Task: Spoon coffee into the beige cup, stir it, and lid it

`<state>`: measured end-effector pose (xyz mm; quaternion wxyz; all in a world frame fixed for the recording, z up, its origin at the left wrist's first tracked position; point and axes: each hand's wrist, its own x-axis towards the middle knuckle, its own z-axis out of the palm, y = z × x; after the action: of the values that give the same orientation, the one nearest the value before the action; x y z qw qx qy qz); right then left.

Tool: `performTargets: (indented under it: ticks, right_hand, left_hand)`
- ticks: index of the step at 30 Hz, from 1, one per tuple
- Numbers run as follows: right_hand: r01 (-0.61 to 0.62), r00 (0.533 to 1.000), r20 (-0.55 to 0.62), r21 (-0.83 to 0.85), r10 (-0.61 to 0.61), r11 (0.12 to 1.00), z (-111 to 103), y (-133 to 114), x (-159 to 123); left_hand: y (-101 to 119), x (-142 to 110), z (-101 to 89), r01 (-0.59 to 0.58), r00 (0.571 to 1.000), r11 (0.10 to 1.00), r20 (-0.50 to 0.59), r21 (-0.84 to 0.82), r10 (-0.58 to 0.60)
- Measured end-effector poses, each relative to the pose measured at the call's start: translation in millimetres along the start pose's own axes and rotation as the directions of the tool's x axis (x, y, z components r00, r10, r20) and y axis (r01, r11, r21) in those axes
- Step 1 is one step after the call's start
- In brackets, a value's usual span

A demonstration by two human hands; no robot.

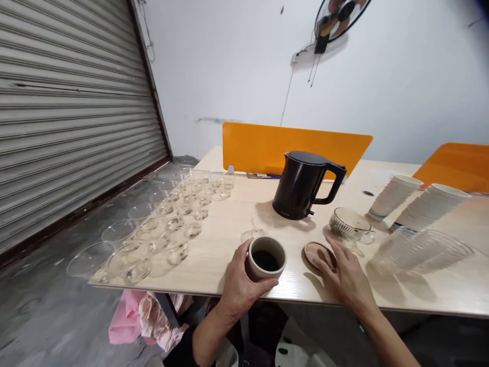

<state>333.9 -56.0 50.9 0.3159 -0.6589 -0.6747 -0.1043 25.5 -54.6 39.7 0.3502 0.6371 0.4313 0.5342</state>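
Observation:
My left hand (240, 281) is wrapped round a beige cup (266, 258) that holds a dark liquid, near the front edge of the wooden table (225, 234). Just right of the cup lies a round wooden lid (316, 253). My right hand (344, 275) rests over the lid's right side with its fingers stretched out and its fingertips touching it. Behind the cup stands a small clear glass (262, 223), and further back a black electric kettle (303, 184) with its handle to the right.
Rows of several empty clear glasses (168, 224) fill the table's left part. A ribbed glass cup (349, 224), stacked paper cups (393, 196) and stacked clear plastic cups (424, 250) lie at right. Orange dividers (267, 148) stand behind. Pink cloth (130, 316) lies below.

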Motion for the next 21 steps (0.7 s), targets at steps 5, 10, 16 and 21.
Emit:
performTargets:
  ticks: [5,10,16,21]
  right_hand:
    - [0.091,0.990,0.112,-0.055,-0.085,0.994,30,-2,6]
    - [0.112,0.993,-0.060,0.120,-0.106,0.986,4,-35,7]
    - [0.325,0.936,0.026,0.319,-0.351,0.890,-26,-119,16]
    - [0.419,0.879,0.129,0.255,-0.460,0.872,-18,-148,24]
  left_hand:
    - [2,1,-0.2,-0.008,1.000,1.000,0.009,0.010,0.008]
    - [5,-1,2.3,-0.020,1.000,0.999,0.020,0.038,0.020]
    - [10,-2,4.1,-0.039,0.999,0.997,0.030,0.064,0.037]
    - [8,-1,6.3,-0.073,0.997,0.994,0.000,0.085,0.073]
